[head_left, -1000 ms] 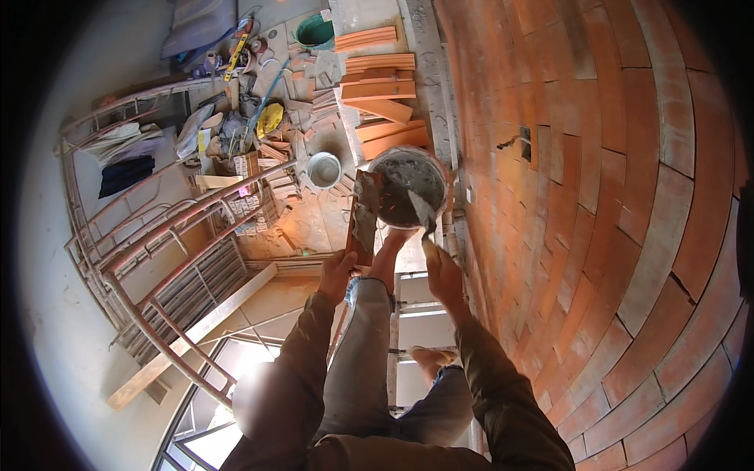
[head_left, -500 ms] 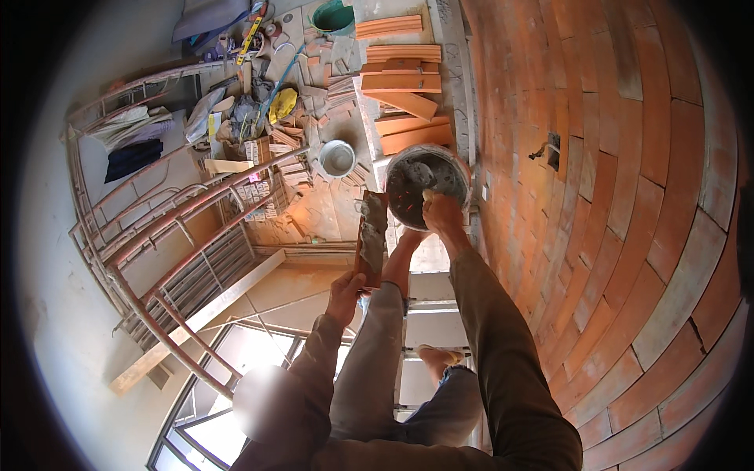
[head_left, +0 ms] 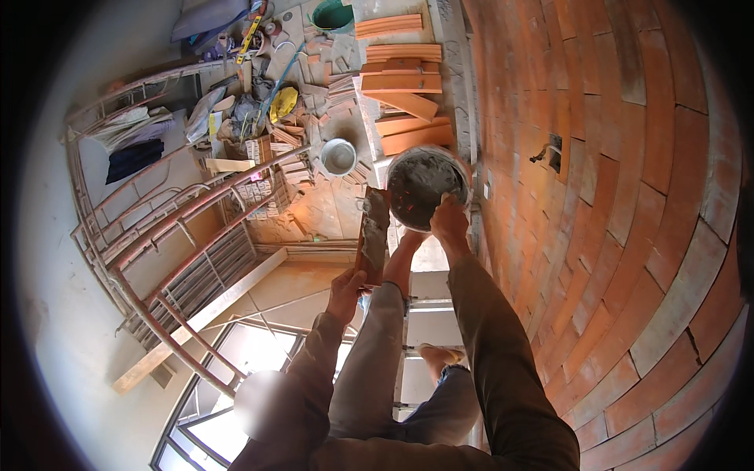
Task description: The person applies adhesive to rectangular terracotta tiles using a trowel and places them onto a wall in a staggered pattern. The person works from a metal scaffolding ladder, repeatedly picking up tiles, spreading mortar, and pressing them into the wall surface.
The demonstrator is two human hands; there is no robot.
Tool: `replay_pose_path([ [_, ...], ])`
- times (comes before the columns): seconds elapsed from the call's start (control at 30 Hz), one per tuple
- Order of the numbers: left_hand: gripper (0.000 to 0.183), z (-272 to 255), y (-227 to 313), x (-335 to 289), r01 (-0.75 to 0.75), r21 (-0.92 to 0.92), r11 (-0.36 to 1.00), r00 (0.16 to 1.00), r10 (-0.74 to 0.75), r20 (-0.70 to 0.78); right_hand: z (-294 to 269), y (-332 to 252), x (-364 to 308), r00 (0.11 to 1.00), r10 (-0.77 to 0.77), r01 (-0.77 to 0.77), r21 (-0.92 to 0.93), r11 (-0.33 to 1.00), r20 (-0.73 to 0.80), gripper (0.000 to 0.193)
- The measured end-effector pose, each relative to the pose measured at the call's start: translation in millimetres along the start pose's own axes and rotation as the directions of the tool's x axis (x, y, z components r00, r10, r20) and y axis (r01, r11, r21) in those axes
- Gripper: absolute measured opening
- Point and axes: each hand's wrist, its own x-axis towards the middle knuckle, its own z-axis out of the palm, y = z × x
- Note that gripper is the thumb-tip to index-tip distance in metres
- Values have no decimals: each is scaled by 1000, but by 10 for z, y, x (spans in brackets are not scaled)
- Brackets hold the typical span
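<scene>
My left hand (head_left: 344,293) grips the lower end of a long, narrow terracotta tile (head_left: 363,267). Grey mortar (head_left: 376,228) coats most of the tile's upward face. Just right of it stands a round bucket (head_left: 466,174) with wet grey mortar (head_left: 424,177) inside. Over the bucket's near right side, my right hand (head_left: 449,221) is closed around the handle of what looks like a trowel (head_left: 448,198). Its blade cannot be made out against the mortar.
Terracotta tiles (head_left: 402,83) lie stacked beyond the bucket. The tiled wall (head_left: 605,228) rises close on my right, with a cut-out box (head_left: 554,153). Metal scaffold rails (head_left: 188,228) stand left. A pale bucket (head_left: 338,157) sits below among rubble. Ladder rungs (head_left: 430,304) show beneath me.
My right hand has shifted slightly right and nearer to me across the bucket, with the tool. The left hand and its tile have barely moved.
</scene>
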Motion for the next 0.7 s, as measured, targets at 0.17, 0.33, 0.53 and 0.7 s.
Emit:
replay_pose_path([
  [0.17,26,46,34,-12,-8,4,1000,1000,8,-1,-203,-94,-23,981,-128,139,-70,988,143,39],
  [0.33,28,45,41,-21,7,-3,1000,1000,-7,11,-170,-22,-105,999,3,-4,8,1000,48,38],
  [0.53,28,16,14,-20,10,26,1000,1000,-10,3,-253,-24,-88,982,-157,153,49,987,103,37],
  [0.7,23,33,-39,-6,5,-16,1000,1000,-6,-11,-65,92,-27,976,-173,160,104,982,129,37],
])
